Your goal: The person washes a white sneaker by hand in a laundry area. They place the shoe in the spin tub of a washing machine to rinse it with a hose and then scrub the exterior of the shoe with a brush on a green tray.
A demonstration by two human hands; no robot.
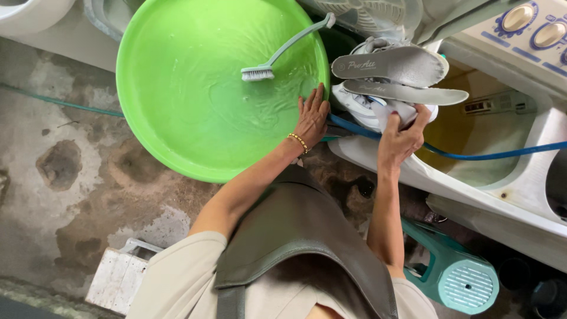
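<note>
My left hand [312,118] rests flat on the right rim of a large green basin [177,136] filled with water, fingers apart. A pale green scrubbing brush [277,50] leans in the basin, bristles in the water and handle on the far rim. My right hand [401,139] grips the heel of a white sneaker [360,106] lying on the washing machine's edge. Two grey insoles [401,77] lie across the top of the shoe. A gold bracelet sits on my left wrist.
A white twin-tub washing machine [508,177] stands at the right, with a blue hose [490,155] across its open tub. A teal plastic stool [460,277] is by my right side. A white block [115,277] lies on the stained concrete floor. A fan grille [366,15] shows at the top.
</note>
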